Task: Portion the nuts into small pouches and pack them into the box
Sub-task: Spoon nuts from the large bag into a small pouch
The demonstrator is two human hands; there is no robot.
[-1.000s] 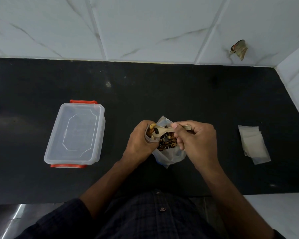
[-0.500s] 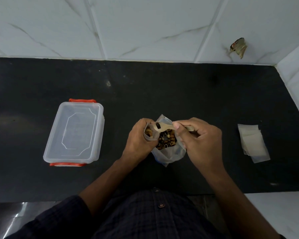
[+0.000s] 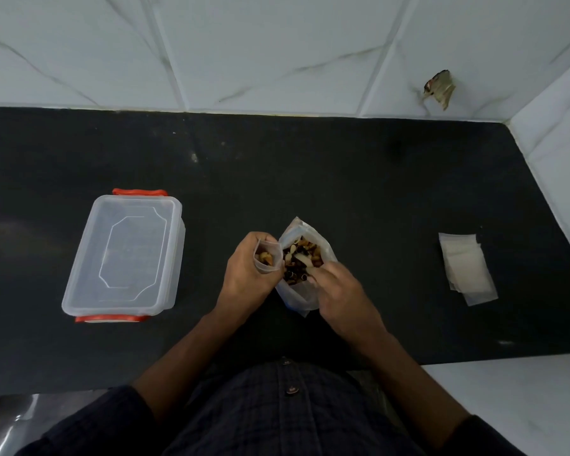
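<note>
Nuts [image 3: 301,258] sit in the open bag [image 3: 305,291] mid-table; your right hand [image 3: 338,291] fingers dip in, grip unclear. Just left, your left hand [image 3: 247,274] grips the small pouch [image 3: 268,260], mouth upward.

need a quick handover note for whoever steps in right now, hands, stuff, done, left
Left hand grips a small clear pouch, open and part filled with nuts.
Right hand dips a wooden spoon into the big clear bag of mixed nuts on the black counter.
Clear lidded box with red clips sits closed on the left; stack of empty pouches on the right.
Done: one pouch started.
Left: fill, repeat, pack the box.
</note>
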